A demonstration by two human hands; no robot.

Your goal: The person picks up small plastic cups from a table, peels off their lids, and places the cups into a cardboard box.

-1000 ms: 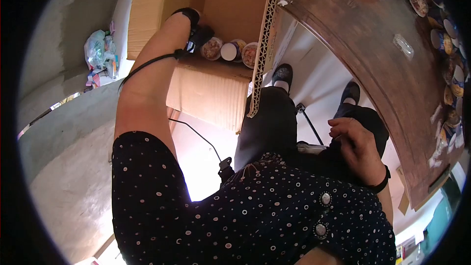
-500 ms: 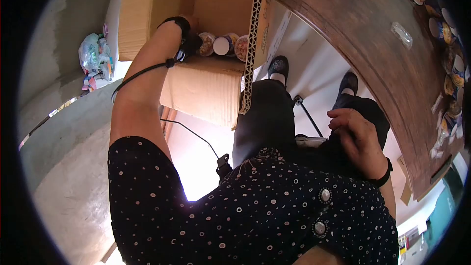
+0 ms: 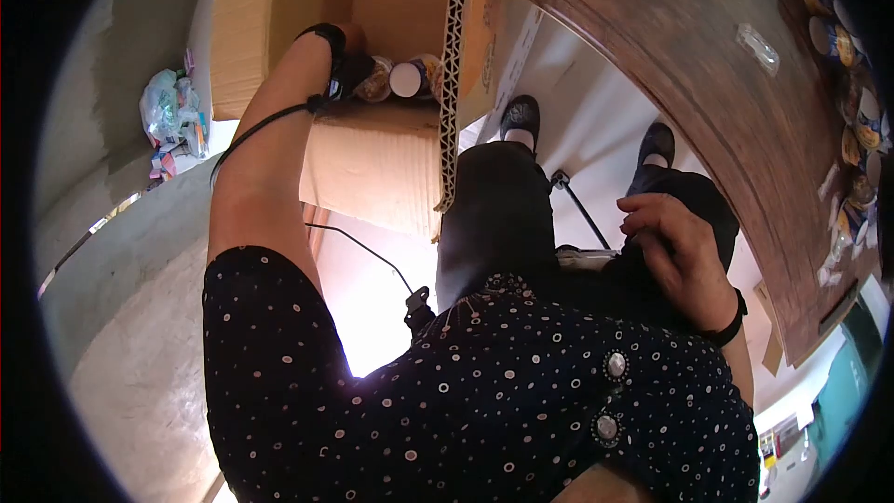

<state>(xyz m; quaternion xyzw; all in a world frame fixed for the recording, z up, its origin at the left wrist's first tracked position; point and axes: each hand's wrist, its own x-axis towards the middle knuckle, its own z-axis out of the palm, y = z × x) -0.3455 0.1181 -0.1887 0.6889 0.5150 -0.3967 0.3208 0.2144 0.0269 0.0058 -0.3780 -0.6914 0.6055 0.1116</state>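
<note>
My left hand (image 3: 354,54) is inside an upright cardboard box (image 3: 368,163), beside a row of small packaged cups. Shadow and the box hide its fingers, so its grip does not show. Just right of it lie a clear-sided cup with brownish contents (image 3: 375,84) and a cup with its white end facing me (image 3: 407,80). A third cup is partly covered by the box edge. My right hand (image 3: 678,247) rests over my thigh, fingers loosely bent and a little apart, with nothing in it.
At right stands a brown wooden table (image 3: 643,47) with a clear plastic piece (image 3: 759,48) on it. Several packaged cups (image 3: 868,121) line its far right edge. A plastic bag (image 3: 163,104) with small packs sits at left. A black cord (image 3: 261,128) crosses my left forearm.
The box, cups and table have shifted slightly left in view, and the third cup is now more covered by the box edge. My left hand stays in the box; my right hand barely moves.
</note>
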